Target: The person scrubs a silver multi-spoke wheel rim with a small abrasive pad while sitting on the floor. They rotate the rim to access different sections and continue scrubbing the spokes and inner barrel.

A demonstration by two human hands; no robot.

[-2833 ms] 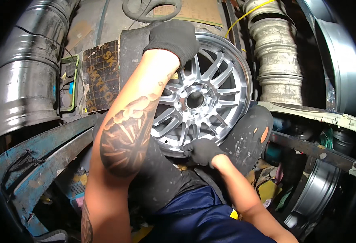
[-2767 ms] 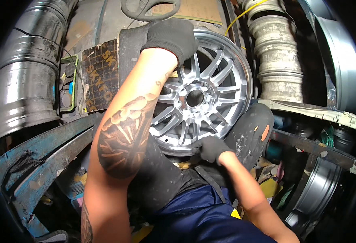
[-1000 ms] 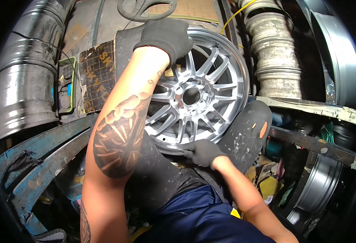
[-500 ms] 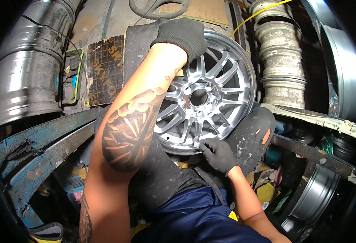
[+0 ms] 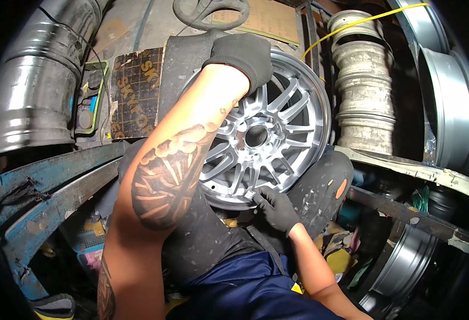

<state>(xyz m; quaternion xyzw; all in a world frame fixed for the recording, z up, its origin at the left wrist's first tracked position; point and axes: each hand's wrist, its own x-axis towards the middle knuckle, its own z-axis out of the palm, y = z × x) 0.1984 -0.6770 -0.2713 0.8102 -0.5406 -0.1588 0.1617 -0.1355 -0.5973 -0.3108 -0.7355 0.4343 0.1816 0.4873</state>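
Note:
A silver multi-spoke alloy wheel rim (image 5: 301, 129) leans over my lap, its face toward me. My left hand (image 5: 242, 56), in a dark grey work glove, is closed over the rim's far upper edge; its fingertips are hidden behind the glove's back. My right hand (image 5: 277, 209), gloved alike, is pinched at the near lower lip of the rim. Something small and pale may be between its fingertips, but it is too small to make out. My tattooed left forearm covers the rim's left side. My right knee (image 5: 325, 181), in worn dark trousers, is against the rim.
Beyond the rim lie a steering wheel (image 5: 210, 13) and a cardboard sheet (image 5: 272, 24). A printed dark board (image 5: 133, 96) is at left, beside a green-edged tray (image 5: 91, 98). Stacked wheel barrels (image 5: 365, 85) stand right, large shiny ones (image 5: 34, 101) left. Blue metal bars (image 5: 58, 170) flank me.
The view has shifted slightly, so most things sit a little lower in the picture. Both hands keep nearly the same places on the rim.

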